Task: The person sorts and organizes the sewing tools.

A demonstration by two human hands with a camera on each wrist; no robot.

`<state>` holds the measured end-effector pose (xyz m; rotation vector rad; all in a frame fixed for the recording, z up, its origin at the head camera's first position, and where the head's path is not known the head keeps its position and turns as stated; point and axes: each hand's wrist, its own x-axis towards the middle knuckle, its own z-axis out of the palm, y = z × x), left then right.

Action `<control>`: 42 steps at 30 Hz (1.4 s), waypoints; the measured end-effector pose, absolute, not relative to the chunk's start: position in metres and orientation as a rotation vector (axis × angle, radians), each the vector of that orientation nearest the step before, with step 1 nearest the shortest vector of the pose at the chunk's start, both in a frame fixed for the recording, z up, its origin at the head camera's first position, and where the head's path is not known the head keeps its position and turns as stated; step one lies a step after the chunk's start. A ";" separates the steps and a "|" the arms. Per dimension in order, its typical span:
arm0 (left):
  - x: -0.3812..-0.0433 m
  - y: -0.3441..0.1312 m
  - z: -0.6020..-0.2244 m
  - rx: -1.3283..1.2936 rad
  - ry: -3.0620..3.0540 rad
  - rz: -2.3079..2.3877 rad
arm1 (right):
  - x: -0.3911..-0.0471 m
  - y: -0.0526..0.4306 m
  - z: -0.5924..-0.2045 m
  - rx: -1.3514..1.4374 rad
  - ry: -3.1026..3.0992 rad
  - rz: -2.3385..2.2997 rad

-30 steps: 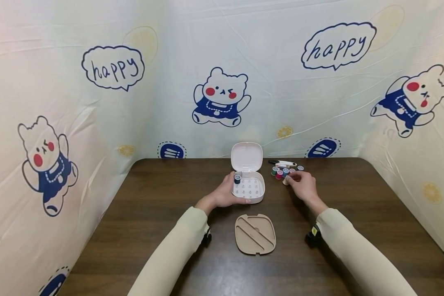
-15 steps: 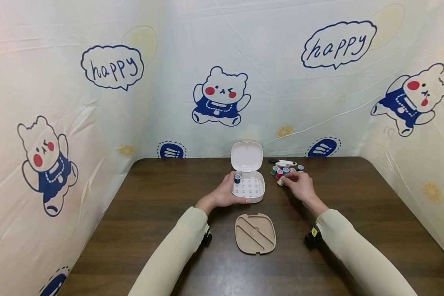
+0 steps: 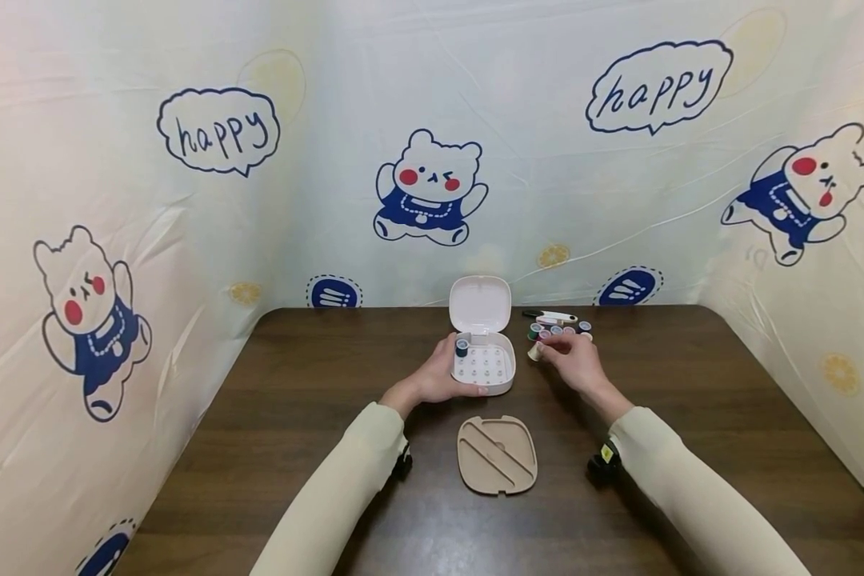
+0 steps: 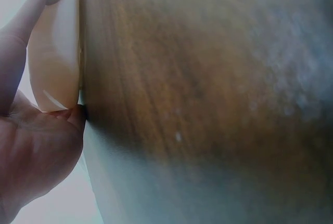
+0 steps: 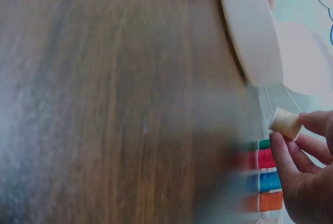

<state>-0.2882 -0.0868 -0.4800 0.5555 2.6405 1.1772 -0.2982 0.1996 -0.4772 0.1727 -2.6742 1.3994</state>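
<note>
My right hand pinches a cream thread spool between thumb and fingers. In the right wrist view that spool is tilted and held off the tabletop. My left hand grips a small white sewing box from its left side, thumb along the front. The left wrist view shows the box wall against this hand. The box's lid stands up at the back. One dark teal spool sits in the back left corner of the white peg plate inside.
To the right of the box stand several colored spools, among them a green spool, a red spool and an orange spool. Behind them lies a black-and-white tool. A beige divided tray rests in front of the box.
My right hand has moved left from the group of spools toward the box, carrying the cream spool. The left hand and box have stayed in place.
</note>
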 end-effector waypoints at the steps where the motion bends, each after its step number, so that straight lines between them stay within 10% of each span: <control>1: -0.288 -0.087 -0.480 0.557 2.642 1.180 | -0.298 0.198 -0.477 0.181 -2.670 1.401; 42: -0.290 -0.087 -0.482 0.561 2.643 1.179 | -0.294 0.168 -0.461 0.265 -2.631 1.567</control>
